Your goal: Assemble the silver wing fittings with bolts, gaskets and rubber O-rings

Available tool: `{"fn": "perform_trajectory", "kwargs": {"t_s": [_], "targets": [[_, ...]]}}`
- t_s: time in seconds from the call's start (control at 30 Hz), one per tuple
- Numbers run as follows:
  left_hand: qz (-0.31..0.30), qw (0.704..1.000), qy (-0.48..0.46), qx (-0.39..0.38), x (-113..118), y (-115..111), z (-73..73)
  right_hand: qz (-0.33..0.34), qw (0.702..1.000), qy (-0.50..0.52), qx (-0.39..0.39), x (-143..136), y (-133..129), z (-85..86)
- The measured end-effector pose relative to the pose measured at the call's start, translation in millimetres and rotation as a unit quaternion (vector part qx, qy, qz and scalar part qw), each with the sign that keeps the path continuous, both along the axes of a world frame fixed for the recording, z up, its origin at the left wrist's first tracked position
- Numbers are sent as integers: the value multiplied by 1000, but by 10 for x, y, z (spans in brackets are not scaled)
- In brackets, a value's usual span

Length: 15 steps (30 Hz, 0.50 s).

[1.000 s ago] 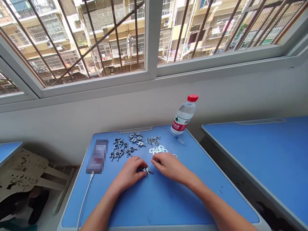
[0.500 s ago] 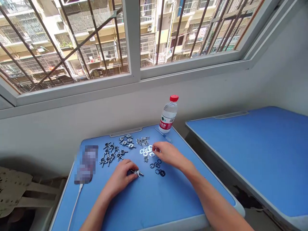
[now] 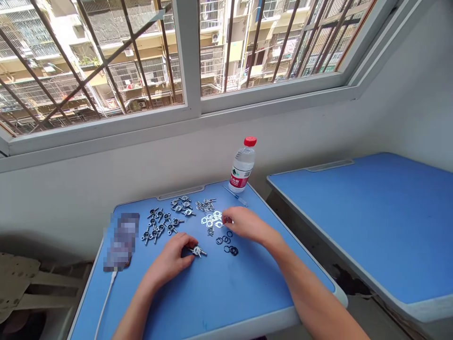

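At the middle of the blue table, my left hand has its thumb and fingers around a small metal part that rests on the tabletop. My right hand is at the right edge of a group of flat silver plates, its fingertips pinched together; what lies between them is too small to make out. Black rings lie below my right hand. A little pile of tiny screws sits under the plates. Metal parts with black centres are grouped left of my left hand.
Thin metal pieces and more metal fittings lie toward the back. A red-capped water bottle stands at the back corner beside a pen. A blurred phone with a white cable lies left. Another blue table is at right.
The camera view has shifted slightly, moving the scene left. My left thumb and fingers are a little wider apart around the metal part. My right hand stays beside the plates.
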<state>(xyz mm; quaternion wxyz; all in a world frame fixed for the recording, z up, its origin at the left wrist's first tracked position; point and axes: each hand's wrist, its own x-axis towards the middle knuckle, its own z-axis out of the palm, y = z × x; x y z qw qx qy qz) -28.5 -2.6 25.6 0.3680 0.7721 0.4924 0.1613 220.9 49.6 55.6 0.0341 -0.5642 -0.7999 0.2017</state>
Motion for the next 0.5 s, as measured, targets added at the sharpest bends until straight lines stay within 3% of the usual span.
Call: {"fn": "perform_trajectory", "kwargs": {"t_s": [0.5], "targets": [[0, 1000, 15, -19, -6, -15, 45, 78, 995, -33, -49, -210, -152, 25]]}}
